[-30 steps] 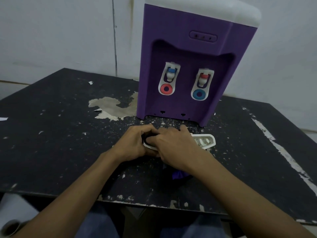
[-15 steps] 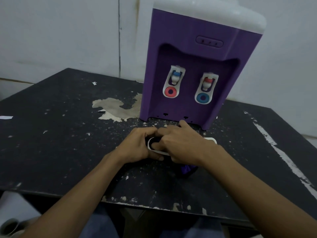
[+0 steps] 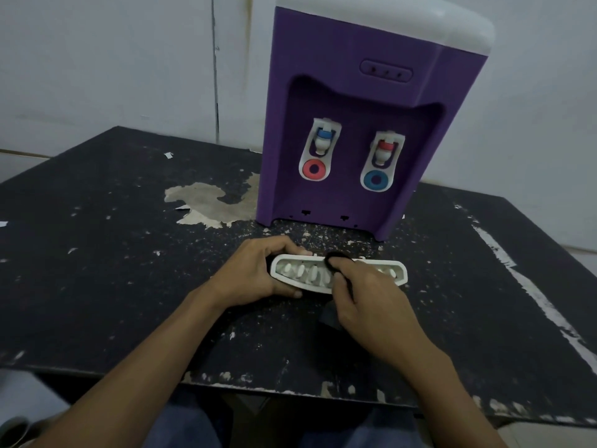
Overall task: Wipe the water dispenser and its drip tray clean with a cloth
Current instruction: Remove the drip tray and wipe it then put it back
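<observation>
1. White drip tray [image 3: 300, 273] lies on the black table [image 3: 97, 253], apart from and just in front of the purple water dispenser [image 3: 355, 124].
2. Left hand [image 3: 255, 273] grips the tray's left end, fingers curled round it.
3. Right hand [image 3: 368, 299] pinches a dark cloth [image 3: 334, 260], pressing it onto the tray's middle.
4. Tabletop paint chipped.

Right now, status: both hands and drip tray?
Left hand grips white slotted plastic drip tray, left end. Right hand pinches dark cloth on its slots. Tray detached, before purple water dispenser.

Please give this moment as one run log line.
phase: wiping drip tray | left hand: grips tray end | right hand: presses cloth on tray | water dispenser: behind, untouched
</observation>
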A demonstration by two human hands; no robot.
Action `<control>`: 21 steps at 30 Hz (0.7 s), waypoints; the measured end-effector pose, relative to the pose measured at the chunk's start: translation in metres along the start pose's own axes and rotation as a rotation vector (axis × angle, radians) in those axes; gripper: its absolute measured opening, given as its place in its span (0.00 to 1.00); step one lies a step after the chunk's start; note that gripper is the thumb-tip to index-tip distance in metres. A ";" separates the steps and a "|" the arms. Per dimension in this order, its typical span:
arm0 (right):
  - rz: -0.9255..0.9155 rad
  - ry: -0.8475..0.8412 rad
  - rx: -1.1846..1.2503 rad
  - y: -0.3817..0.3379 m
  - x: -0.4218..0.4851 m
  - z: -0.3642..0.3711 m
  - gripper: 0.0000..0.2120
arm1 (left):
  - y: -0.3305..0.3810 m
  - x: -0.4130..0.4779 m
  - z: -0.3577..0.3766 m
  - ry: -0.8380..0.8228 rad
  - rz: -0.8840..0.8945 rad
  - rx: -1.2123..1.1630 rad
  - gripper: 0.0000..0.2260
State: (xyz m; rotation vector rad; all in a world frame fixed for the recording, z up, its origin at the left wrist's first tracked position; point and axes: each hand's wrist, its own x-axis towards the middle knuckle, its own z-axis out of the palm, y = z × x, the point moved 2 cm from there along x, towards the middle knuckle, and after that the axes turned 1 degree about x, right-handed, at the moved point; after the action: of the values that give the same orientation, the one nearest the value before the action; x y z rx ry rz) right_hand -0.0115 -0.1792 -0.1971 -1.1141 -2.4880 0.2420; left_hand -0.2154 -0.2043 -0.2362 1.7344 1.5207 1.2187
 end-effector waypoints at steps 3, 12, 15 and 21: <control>-0.042 -0.073 0.088 -0.015 0.007 -0.003 0.13 | 0.000 0.000 0.000 0.006 -0.003 0.009 0.22; -0.058 -0.123 -0.111 -0.035 0.017 0.014 0.15 | -0.001 0.000 -0.002 0.010 0.015 0.003 0.21; -0.100 -0.141 -0.297 -0.050 0.023 0.017 0.13 | -0.003 0.000 -0.002 0.008 0.019 0.031 0.18; -0.086 -0.262 -0.328 -0.058 0.036 0.012 0.11 | -0.006 0.000 -0.001 0.015 0.039 0.077 0.17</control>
State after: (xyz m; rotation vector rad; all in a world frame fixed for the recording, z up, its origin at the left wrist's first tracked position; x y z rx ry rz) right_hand -0.0775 -0.1908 -0.1789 -1.1582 -2.8783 -0.0529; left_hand -0.2192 -0.2029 -0.2401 1.8161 1.5684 1.2098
